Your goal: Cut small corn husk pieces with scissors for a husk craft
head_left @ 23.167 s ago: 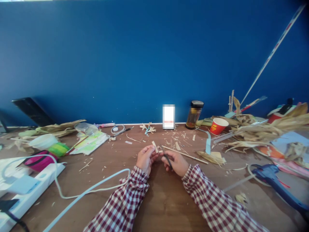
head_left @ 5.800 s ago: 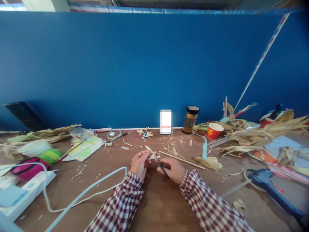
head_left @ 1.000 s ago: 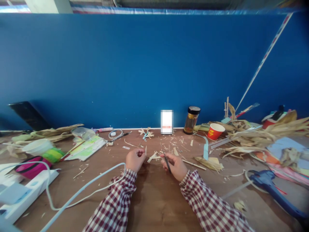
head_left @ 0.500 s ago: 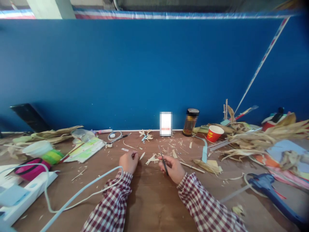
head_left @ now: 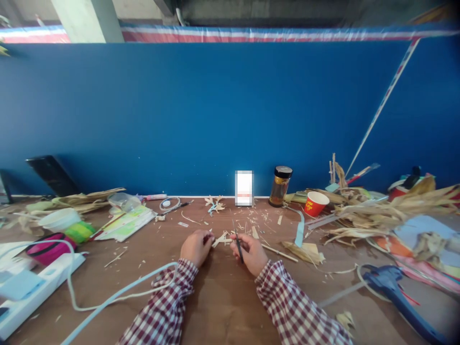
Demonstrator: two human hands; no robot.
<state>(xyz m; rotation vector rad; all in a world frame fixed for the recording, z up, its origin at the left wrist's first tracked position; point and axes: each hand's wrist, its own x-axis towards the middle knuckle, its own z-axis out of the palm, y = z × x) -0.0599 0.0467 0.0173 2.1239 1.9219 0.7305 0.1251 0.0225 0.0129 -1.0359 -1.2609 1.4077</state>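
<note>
My left hand (head_left: 197, 247) is closed, its thumb and fingertips pinched together low over the table. Whatever lies between them is too small to make out. Beside those fingertips is a little pile of pale cut husk pieces (head_left: 223, 238). Within my right hand (head_left: 250, 254) I grip a slim dark tool (head_left: 239, 250) with a fine tip that points away from me. Its exact kind is unclear. Small husk scraps (head_left: 247, 226) lie scattered beyond both hands, and a thin pale stick (head_left: 280, 252) rests just right of my right hand.
A lidded jar (head_left: 279, 188) and a red paper cup (head_left: 316, 205) stand at the back right, near heaped dried husks (head_left: 381, 213). A blue glue gun (head_left: 402, 292) lies right. At left are a white power strip (head_left: 43, 292), looping cable (head_left: 125, 275) and pink pouch (head_left: 50, 250).
My left hand has come right and slightly nearer the husk pile. My right hand keeps its hold on the dark tool. The whole view has tilted up slightly.
</note>
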